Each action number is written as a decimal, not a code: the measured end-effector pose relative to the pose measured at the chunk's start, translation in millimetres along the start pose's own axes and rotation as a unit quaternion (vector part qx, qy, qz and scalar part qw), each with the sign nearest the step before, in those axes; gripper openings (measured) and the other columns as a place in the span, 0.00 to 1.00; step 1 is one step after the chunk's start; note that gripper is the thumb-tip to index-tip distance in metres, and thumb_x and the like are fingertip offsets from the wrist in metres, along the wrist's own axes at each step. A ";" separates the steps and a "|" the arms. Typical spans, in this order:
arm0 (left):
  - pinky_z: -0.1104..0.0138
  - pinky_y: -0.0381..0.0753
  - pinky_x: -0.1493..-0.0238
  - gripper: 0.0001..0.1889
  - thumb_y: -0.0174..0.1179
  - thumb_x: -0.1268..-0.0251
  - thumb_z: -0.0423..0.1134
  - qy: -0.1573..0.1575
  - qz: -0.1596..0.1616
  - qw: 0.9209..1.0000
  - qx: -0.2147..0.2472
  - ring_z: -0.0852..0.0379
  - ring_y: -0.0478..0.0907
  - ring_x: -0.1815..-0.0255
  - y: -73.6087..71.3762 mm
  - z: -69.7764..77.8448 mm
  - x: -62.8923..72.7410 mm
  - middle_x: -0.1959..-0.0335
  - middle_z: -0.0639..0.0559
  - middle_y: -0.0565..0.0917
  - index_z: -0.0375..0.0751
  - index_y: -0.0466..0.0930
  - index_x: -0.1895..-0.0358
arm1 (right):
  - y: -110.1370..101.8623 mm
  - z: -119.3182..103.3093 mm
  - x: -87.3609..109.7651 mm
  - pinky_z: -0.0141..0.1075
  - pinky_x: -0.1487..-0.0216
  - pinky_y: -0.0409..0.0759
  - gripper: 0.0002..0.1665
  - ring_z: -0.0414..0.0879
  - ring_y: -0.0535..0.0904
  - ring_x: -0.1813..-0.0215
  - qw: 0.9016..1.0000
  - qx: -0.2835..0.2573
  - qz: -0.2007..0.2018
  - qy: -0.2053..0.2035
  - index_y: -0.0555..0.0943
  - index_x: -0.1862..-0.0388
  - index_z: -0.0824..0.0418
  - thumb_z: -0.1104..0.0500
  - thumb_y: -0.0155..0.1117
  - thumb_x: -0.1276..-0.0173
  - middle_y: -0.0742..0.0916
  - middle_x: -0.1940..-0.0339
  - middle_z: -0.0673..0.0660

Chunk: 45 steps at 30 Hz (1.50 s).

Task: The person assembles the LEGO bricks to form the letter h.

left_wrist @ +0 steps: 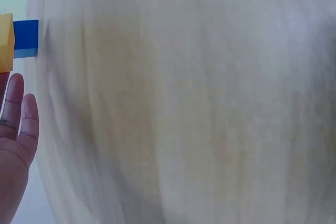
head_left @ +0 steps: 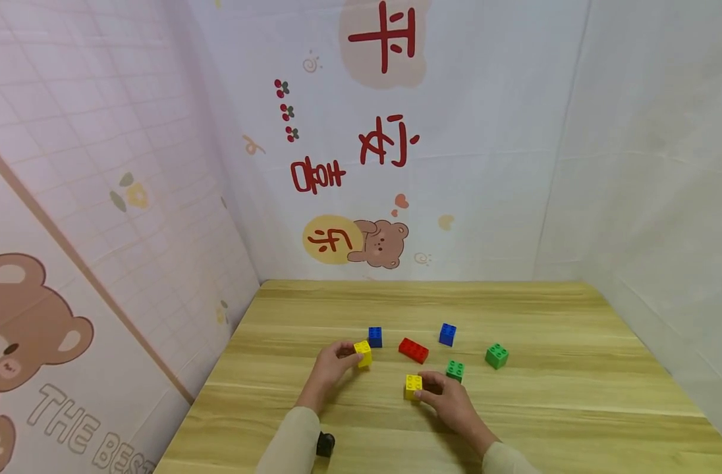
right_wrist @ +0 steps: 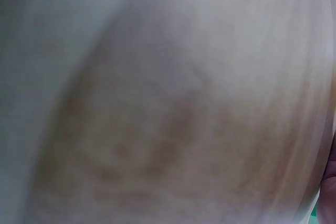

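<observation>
Brick, yellow, in left fingers, twin in right fingers, studs up

left hand: fingers pinching | right hand: fingers pinching, nearer body | forearms converging

Head view was bright and fairly sharp; soft shadows fell on the table. Left wrist view was hazy, bowed at left. Right wrist view was dim, heavily blurred.

Pale beige sleeves, plain fabric, loose cuffs
</observation>
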<state>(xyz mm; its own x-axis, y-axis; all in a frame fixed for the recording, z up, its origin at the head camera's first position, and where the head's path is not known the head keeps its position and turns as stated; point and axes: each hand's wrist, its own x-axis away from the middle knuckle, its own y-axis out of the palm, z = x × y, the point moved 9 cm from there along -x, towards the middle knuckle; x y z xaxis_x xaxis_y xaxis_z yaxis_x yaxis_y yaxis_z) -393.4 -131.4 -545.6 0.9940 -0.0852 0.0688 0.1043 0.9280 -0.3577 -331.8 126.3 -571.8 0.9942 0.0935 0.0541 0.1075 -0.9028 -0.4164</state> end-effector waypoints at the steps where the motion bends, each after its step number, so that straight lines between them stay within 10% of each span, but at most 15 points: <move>1: 0.58 0.79 0.47 0.20 0.68 0.36 0.46 0.002 -0.002 1.000 0.004 0.52 0.78 0.52 0.0 1.8 -0.1 0.53 0.49 0.83 0.37 0.80 0.47 | 0.0 0.1 -0.1 0.49 0.45 0.78 0.27 0.50 0.81 0.48 1.000 0.000 0.000 0.000 0.80 0.41 0.65 0.55 0.73 0.37 0.86 0.49 0.56; 45: 0.52 0.77 0.44 0.17 0.69 0.37 0.46 0.056 -0.154 0.986 0.012 0.53 0.77 0.50 59.7 61.0 17.0 0.53 0.54 0.83 0.46 0.83 0.47 | 0.5 -2.7 -1.2 0.52 0.42 0.76 0.28 0.53 0.80 0.45 1.000 0.005 -0.012 -0.006 0.80 0.41 0.64 0.52 0.72 0.36 0.85 0.47 0.57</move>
<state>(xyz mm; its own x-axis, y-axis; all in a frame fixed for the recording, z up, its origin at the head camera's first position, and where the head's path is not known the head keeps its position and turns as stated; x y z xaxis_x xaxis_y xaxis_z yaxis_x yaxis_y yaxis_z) -372.3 -55.4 -508.9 0.9129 -0.4026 0.0675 0.4025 0.8602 -0.3131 -332.9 124.6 -569.6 0.9914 0.1197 0.0525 0.1307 -0.8961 -0.4241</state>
